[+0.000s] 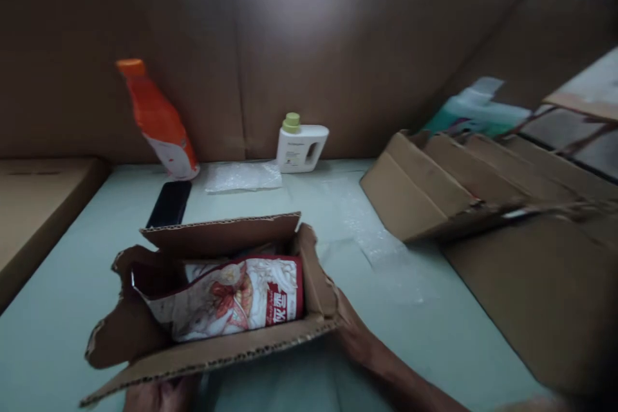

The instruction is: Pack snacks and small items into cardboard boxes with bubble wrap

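An open cardboard box (203, 355), its flaps spread, tilts toward me above the table. Inside it lies a printed food pouch (232, 299) in white and red with Chinese lettering; other packets behind it are mostly hidden. My right hand (348, 328) grips the box's right side, its fingers hidden behind the cardboard. Under the near flap, my left hand (161, 394) holds the box from the front left, only partly visible.
Along the back cardboard wall stand an orange bottle (161, 119) and a white jug (297, 149) with a green cap. Bubble wrap (244, 176) and a dark phone (170, 204) lie nearby. Folded cardboard boxes (420, 193) fill the right, with a teal container (476, 112) behind.
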`<state>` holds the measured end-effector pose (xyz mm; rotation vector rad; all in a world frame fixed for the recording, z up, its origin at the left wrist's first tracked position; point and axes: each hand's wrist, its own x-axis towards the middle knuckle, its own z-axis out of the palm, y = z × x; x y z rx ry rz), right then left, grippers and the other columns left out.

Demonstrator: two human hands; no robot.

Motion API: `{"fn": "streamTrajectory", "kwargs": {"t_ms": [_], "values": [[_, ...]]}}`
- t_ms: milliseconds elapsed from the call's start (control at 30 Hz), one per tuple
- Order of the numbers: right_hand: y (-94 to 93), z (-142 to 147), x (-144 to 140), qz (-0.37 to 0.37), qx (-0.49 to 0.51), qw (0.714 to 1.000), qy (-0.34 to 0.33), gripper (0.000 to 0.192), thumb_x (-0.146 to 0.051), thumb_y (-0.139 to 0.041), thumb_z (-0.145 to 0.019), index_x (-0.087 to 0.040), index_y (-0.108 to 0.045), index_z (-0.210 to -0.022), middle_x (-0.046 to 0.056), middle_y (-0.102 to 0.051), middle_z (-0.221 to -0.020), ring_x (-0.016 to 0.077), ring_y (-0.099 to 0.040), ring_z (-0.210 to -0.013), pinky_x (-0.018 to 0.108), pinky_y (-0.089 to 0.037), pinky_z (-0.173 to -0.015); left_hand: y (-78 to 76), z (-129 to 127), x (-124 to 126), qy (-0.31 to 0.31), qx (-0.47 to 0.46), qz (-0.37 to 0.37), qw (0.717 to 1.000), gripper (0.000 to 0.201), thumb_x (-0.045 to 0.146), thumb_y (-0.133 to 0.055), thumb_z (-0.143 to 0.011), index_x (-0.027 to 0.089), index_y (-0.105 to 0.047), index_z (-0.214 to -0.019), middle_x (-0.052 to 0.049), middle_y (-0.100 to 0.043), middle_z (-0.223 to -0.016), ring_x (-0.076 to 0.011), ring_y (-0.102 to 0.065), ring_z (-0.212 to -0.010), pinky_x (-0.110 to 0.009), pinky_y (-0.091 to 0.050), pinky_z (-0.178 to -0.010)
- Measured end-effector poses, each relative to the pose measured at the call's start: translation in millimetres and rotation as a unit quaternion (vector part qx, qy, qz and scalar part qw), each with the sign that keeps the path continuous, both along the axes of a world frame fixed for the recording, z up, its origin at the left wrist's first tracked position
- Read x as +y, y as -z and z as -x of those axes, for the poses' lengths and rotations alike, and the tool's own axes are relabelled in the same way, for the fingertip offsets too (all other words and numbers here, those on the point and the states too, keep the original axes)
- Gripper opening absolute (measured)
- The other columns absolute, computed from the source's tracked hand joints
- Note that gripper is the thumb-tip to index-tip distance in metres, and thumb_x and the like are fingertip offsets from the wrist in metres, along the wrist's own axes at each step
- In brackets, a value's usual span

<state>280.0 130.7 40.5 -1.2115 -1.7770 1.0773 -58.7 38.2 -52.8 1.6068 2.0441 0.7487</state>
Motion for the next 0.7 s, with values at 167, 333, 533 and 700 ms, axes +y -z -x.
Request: {"fn": "streamTrajectory", "kwargs": {"t_ms": [167,333,533,700], "values": [[7.8,9,65,-0.049,0.007,0.997,0.054,0.065,-0.059,-0.018,-0.102,-0.021,-0.068,-0.117,0.008,-0.075,-0.106,0.0252,-0.067,-0.108,0.038,-0.053,-0.097,-42.8,-39,101,0.029,-0.054,-0.054,0.997,0.041,0.061,-0.056,-0.076,0.022,-0.055,-0.091,-0.009,-0.072,-0.081,-0.0279,-0.068,-0.072,-0.036,-0.055,-0.062],[12.7,-15,115,-0.072,-0.045,0.989,0.118,0.059,-0.05,-0.018,-0.104,-0.019,-0.067,-0.115,0.009,-0.073,-0.116,0.0208,-0.067,-0.107,0.036,-0.053,-0.094,-62.3,-59,174,0.056,-0.043,-0.067,0.995,0.046,0.057,-0.053,-0.077,0.019,-0.055,-0.102,-0.008,-0.069,-0.08,-0.023,-0.064,-0.065,-0.031,-0.049,-0.058],[13.0,-107,38,-0.086,-0.158,0.962,0.205,0.032,-0.044,-0.061,-0.085,-0.023,-0.072,-0.106,0.012,-0.071,-0.12,0.0297,-0.062,-0.117,0.05,-0.043,-0.105,-31.9,-44,130,0.083,-0.081,-0.063,0.991,0.071,0.051,-0.056,-0.084,0.022,-0.038,-0.146,-0.019,-0.063,-0.132,-0.032,-0.069,-0.105,-0.045,-0.055,-0.085],[35.9,-147,-11,-0.106,-0.363,0.894,0.241,0.029,-0.035,-0.058,-0.086,-0.022,-0.074,-0.106,0.015,-0.068,-0.128,0.036,-0.06,-0.12,0.056,-0.045,-0.099,-25.8,-38,102,0.075,-0.113,-0.09,0.987,0.075,0.046,-0.062,-0.084,0.023,-0.036,-0.15,-0.02,-0.044,-0.153,-0.0374,-0.043,-0.141,-0.057,-0.036,-0.114]]}}
